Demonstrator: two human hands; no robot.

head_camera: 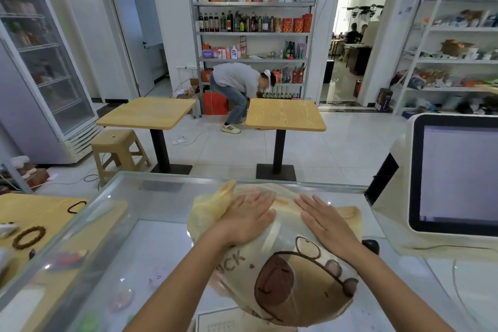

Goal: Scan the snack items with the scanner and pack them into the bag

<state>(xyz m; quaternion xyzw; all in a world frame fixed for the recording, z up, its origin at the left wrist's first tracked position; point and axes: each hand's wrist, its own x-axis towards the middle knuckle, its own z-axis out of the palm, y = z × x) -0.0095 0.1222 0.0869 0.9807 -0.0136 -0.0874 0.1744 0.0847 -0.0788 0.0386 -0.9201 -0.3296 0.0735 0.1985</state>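
Glass forms the counter top [151, 197]: a smooth, reflective pane with a straight metal-trimmed far edge. The bag [296, 283] lies on this pane and serves as the reference point. It is thin, glossy, crinkled plastic, yellow-cream, bulging into a rounded mound, printed with a brown cartoon animal face and dark letters. Its contents are hidden by the film.

The left hand [246, 219] lies flat on the bag's far left part, fingers straight and together, palm down. The right hand [323, 219] lies flat on its far right part in the same way. Neither hand grasps anything; both press on the film.

Right of the bag stands a white terminal [455, 175] with a rounded dark-framed screen; a small black rounded object [371, 245] sits just beside the bag on that side. Left of the bag the pane is bare up to its edge.

Beyond the bag, open tiled floor [229, 151] runs to two square wooden tables [147, 112] on black pedestals and a tan plastic stool [117, 148].
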